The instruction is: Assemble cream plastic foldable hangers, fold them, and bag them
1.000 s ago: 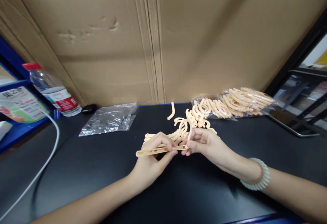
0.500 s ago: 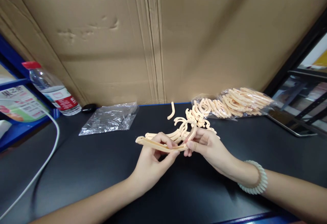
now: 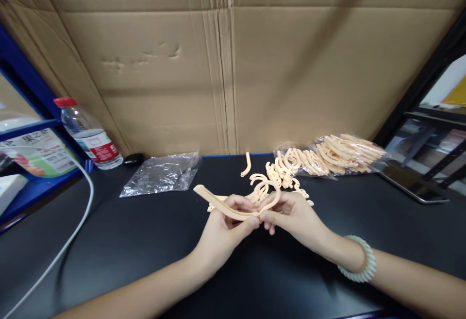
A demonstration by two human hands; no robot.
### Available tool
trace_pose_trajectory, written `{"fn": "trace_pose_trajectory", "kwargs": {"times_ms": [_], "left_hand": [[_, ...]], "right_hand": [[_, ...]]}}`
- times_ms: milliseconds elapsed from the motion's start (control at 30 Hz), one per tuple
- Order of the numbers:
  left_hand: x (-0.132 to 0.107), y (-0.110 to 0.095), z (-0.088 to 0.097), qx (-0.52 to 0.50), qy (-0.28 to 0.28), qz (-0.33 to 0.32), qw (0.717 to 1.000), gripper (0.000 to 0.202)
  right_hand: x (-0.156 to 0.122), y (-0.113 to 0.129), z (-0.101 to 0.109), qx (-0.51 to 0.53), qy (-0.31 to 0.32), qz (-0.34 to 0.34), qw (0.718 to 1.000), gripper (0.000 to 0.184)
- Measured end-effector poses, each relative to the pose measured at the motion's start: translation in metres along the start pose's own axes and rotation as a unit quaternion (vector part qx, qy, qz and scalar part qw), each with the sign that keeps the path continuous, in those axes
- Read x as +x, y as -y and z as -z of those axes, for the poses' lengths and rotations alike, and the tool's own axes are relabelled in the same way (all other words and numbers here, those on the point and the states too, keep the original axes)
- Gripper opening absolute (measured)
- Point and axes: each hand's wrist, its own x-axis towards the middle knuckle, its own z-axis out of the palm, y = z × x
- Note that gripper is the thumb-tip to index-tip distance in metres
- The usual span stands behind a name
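Note:
My left hand (image 3: 225, 226) is closed around a long, pale peach plastic bar (image 3: 214, 202) whose free end tilts up to the left. My right hand (image 3: 291, 214) pinches a curved peach hook piece (image 3: 274, 197) at the bar's right end, where the two parts meet. Just behind my hands lies a loose pile of the same peach hook pieces (image 3: 276, 176) on the black table (image 3: 109, 241). One single hook (image 3: 248, 164) lies apart, further back.
An open clear bag of peach parts (image 3: 342, 154) lies at the back right. An empty clear bag (image 3: 160, 180) lies at the back left, with a water bottle (image 3: 87, 134), a small black object (image 3: 133, 159) and a white cable (image 3: 65, 246). A cardboard wall (image 3: 233, 66) stands behind.
The bar's left end has risen from level to tilted up, and both hands have shifted slightly right. The camera view has tipped a little, so everything sits lower in the picture.

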Motion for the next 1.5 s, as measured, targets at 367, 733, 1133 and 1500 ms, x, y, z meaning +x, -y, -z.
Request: {"fn": "trace_pose_trajectory", "kwargs": {"times_ms": [367, 733, 1133, 1500], "left_hand": [[0.001, 0.006, 0.002, -0.121, -0.052, 0.071, 0.989, 0.027], [0.001, 0.000, 0.002, -0.176, -0.043, 0.095, 0.979, 0.033], [0.002, 0.000, 0.001, -0.168, -0.039, 0.089, 0.981, 0.028], [0.007, 0.000, 0.004, -0.144, -0.008, 0.089, 0.986, 0.020]], "right_hand": [[0.095, 0.040, 0.052, -0.459, 0.056, 0.185, 0.867, 0.020], [0.154, 0.018, 0.046, -0.502, 0.130, 0.208, 0.829, 0.007], [0.027, 0.045, 0.039, 0.051, -0.070, 0.037, 0.996, 0.028], [0.005, 0.014, 0.013, 0.137, -0.027, -0.016, 0.990, 0.029]]}}
